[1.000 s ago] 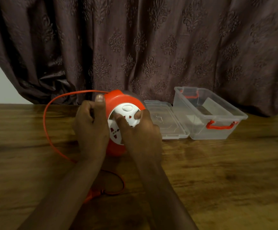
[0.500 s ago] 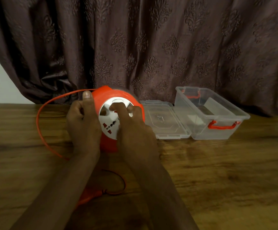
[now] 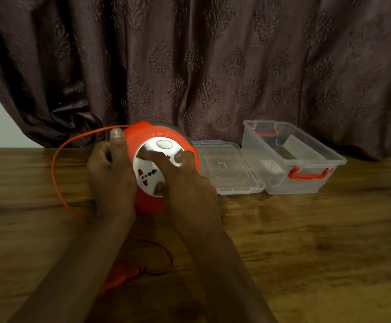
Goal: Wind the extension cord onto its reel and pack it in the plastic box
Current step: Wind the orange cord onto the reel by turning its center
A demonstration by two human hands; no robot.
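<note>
no readable text, labels, brands or numbers, reel (image 3: 157, 141) face shows only unmarked socket holes

Orange reel (image 3: 152, 136) with white face, clear box (image 3: 306, 180), brown damask curtain (image 3: 213, 66).

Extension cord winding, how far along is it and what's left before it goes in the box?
Done: the clear plastic box sits open, lid flat. In hand: the left hand grips the round orange reel while the right hand presses its white socket face. Left: a long loop of thin orange cord and its plug lie loose; packing not begun.
</note>
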